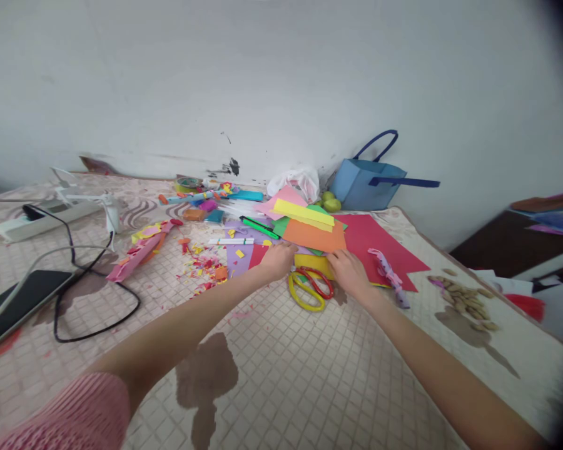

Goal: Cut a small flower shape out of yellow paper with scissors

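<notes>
Paper scraps [211,267] litter the tabletop [281,375] left of the left hand [280,261], its fingers curled, grip unclear. Scissors [311,290] with yellow and red handles lie between the hands, below an orange sheet [315,236]. The right hand [348,270] meets that sheet's corner; I cannot tell whether it grips. Red paper [378,240] extends rightward.

No legible lettering anywhere.

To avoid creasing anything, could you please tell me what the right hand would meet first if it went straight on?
The right hand would probably meet the orange paper first, close ahead; whether they already touch is unclear.
</notes>
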Demonstrator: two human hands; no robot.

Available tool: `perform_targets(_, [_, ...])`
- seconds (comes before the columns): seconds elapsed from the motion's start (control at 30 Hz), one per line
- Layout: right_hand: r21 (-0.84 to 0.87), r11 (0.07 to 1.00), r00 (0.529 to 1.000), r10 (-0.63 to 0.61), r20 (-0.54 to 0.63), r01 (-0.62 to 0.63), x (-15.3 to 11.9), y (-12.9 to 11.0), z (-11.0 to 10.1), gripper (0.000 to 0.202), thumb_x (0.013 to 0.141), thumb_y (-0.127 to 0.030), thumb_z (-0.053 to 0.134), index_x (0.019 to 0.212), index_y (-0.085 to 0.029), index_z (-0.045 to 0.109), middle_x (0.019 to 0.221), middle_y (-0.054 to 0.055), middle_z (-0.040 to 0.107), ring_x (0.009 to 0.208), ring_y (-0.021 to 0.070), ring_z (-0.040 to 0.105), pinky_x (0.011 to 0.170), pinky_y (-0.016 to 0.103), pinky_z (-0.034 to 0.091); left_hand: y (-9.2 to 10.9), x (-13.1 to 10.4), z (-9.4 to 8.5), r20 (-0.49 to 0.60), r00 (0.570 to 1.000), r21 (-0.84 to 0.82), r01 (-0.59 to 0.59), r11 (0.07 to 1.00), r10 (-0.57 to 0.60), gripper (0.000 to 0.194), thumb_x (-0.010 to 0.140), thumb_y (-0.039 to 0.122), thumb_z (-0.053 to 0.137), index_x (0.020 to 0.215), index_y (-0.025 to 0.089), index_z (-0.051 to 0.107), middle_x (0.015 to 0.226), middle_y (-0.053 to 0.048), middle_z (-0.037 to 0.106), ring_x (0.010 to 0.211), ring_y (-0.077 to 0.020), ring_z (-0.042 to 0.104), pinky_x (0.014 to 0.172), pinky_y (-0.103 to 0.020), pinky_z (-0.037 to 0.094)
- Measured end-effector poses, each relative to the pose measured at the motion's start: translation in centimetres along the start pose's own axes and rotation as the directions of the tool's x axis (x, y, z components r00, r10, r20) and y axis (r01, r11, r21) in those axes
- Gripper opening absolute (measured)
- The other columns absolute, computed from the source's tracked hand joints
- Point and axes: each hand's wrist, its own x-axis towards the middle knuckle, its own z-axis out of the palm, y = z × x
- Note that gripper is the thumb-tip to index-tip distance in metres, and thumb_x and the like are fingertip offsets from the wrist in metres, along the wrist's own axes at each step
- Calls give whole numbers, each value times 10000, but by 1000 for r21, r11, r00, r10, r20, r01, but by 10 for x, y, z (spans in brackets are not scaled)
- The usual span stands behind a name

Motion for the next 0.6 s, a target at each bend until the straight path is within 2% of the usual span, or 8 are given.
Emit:
perform_targets(0.1, [-1, 1000, 1000, -20, 18, 20, -1, -2, -1, 185, 875, -137, 463, 968, -149, 623, 905, 108, 626, 894, 230, 545, 764, 304, 392, 1, -6, -2, -17, 1000, -45, -15, 999, 14, 278, 836, 108, 419, 1004, 141, 638, 982, -97, 675, 934, -205, 614, 836, -323, 459])
perform_targets(0.27, [-8, 1000, 999, -23, 29, 24, 0, -4, -3, 197, 835, -58, 464, 910, -140, 627, 917, 129, 642, 894, 237, 561, 750, 311, 391, -2, -16, 3, -26, 998, -116, -63, 991, 61, 281, 835, 128, 427, 1007, 140, 649, 974, -97, 688, 933, -200, 618, 844, -322, 462])
perform_targets(0.43, [2, 998, 998, 57, 5, -57, 6, 2, -5, 165, 854, -127, 464, 854, -154, 628, 841, 111, 664, 773, 221, 591, 658, 301, 385, -1, -26, 9, -35, 995, -184, -96, 978, 91, 258, 838, 148, 437, 993, 155, 642, 970, -77, 684, 895, -181, 624, 790, -289, 485])
perform_targets(0.6, [31, 993, 993, 116, -28, -115, 10, 8, -9, 151, 862, -171, 475, 859, -151, 624, 851, 103, 670, 790, 221, 597, 636, 289, 370, 0, -31, 10, -44, 994, -228, -112, 967, 105, 250, 812, 121, 450, 970, 158, 640, 951, -65, 682, 882, -179, 622, 805, -284, 479])
